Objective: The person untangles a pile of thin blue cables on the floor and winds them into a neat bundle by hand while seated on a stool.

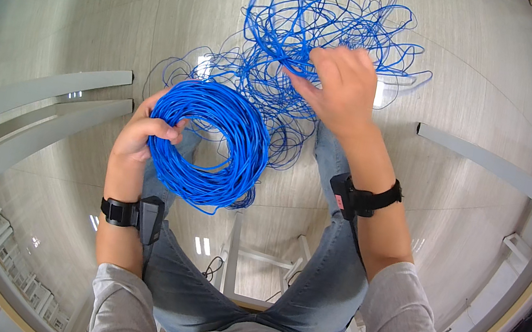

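Observation:
My left hand (142, 128) grips the left side of a thick round coil of blue cable (247, 152), its thumb reaching over the ring into the central hole. Up and to the right, my right hand (342, 83) pinches several strands of a loose blue cable tangle (291, 21). Its fingertips are partly hidden behind the hand and the strands. The tangle spreads in loops over the floor in front of me, and part of it passes behind the coil. Some far loops look blurred.
Pale tiled floor (208, 12) lies below. White metal legs stand at the left (48, 127) and a white leg (490, 165) at the right, under wood-edged tabletops. My jeans-clad legs (203, 277) flank a stool frame (260, 257). Each forearm wears a strapped black device (149, 220).

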The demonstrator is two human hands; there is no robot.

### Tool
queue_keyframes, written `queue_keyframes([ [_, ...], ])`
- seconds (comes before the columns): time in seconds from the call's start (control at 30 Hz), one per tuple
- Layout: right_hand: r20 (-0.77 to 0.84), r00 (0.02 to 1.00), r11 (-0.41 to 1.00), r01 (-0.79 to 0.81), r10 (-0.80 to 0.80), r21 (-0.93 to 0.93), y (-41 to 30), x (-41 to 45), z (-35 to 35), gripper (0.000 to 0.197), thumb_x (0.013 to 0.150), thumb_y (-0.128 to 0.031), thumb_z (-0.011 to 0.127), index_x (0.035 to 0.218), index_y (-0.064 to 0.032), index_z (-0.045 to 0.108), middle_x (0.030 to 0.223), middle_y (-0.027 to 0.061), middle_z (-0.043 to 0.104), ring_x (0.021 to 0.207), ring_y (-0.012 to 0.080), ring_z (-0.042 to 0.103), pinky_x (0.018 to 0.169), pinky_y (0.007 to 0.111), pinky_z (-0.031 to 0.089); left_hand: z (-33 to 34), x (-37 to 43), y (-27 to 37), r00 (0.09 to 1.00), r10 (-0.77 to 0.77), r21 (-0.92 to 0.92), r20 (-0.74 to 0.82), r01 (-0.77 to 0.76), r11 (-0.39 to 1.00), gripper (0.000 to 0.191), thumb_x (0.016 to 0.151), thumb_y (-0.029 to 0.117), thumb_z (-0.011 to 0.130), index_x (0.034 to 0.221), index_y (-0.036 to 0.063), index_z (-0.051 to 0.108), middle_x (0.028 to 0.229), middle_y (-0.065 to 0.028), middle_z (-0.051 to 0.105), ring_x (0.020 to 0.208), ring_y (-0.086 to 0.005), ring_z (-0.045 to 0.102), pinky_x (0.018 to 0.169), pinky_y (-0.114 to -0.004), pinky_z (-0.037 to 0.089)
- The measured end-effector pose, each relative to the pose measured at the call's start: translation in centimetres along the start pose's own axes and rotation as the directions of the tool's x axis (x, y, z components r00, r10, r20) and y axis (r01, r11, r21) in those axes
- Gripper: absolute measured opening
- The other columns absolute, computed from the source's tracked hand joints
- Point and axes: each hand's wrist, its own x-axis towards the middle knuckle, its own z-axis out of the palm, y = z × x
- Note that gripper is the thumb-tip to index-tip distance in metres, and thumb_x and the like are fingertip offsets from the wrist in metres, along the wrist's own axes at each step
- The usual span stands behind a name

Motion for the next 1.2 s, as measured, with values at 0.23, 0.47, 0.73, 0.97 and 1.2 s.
queue_keyframes([
  [0.23,0.039,0.999,0.990,-0.013,0.019,-0.141,0.2,0.0,-0.4,0.027,0.063,-0.018,0.071,0.085,-0.0121,0.057,0.075,-0.0036,0.051,0.075,0.0137,0.049,0.071,0.033,0.031,1.7,0.6,-0.6,0.992,0.006,0.062,0.129,-0.014,0.998,0.081,0.046,0.000,0.062,0.125,-0.0017,0.045,0.085,-0.0028,0.058,0.065,-0.0082,0.049,0.056,-0.020,0.040],
  [0.47,0.031,0.974,0.974,-0.225,0.225,0.011,-0.9,-0.2,1.0,0.022,0.068,-0.012,0.068,0.087,-0.0078,0.057,0.076,0.0024,0.055,0.060,0.0194,0.053,0.058,0.031,0.041,3.5,0.1,-0.2,0.989,0.042,0.028,0.144,-0.046,0.999,0.080,0.048,-0.002,0.058,0.126,-0.0046,0.043,0.082,-0.0042,0.060,0.055,-0.0068,0.050,0.051,-0.019,0.038],
  [0.73,0.181,0.976,0.985,-0.140,0.119,0.105,-2.8,-0.1,1.5,0.018,0.070,-0.009,0.062,0.086,-0.0068,0.055,0.073,0.0054,0.053,0.059,0.0216,0.056,0.050,0.031,0.044,4.8,-0.9,0.7,0.986,0.140,0.010,0.087,-0.142,0.990,0.080,0.047,-0.002,0.058,0.126,-0.0046,0.042,0.081,-0.0055,0.057,0.056,-0.0080,0.049,0.049,-0.022,0.038],
  [0.97,0.301,0.950,0.920,-0.191,0.086,0.341,-3.8,-0.5,1.9,0.020,0.071,-0.014,0.057,0.090,-0.0088,0.059,0.075,0.0033,0.056,0.067,0.0212,0.057,0.059,0.033,0.044,1.8,-0.5,0.6,0.966,0.248,-0.358,0.072,-0.207,0.910,0.069,0.051,0.003,0.055,0.118,-0.0066,0.042,0.075,-0.0106,0.047,0.055,-0.0140,0.042,0.047,-0.025,0.037],
  [1.2,0.251,0.964,0.971,0.028,-0.088,0.236,-2.8,1.3,-0.3,0.023,0.064,0.000,0.060,0.081,-0.0144,0.063,0.077,-0.0053,0.056,0.067,0.0127,0.051,0.075,0.030,0.034,-1.5,-0.6,-0.7,0.931,0.340,-0.665,0.132,-0.171,0.727,0.064,0.055,0.003,0.051,0.118,-0.0061,0.039,0.079,-0.0107,0.044,0.060,-0.0137,0.043,0.054,-0.024,0.040],
])
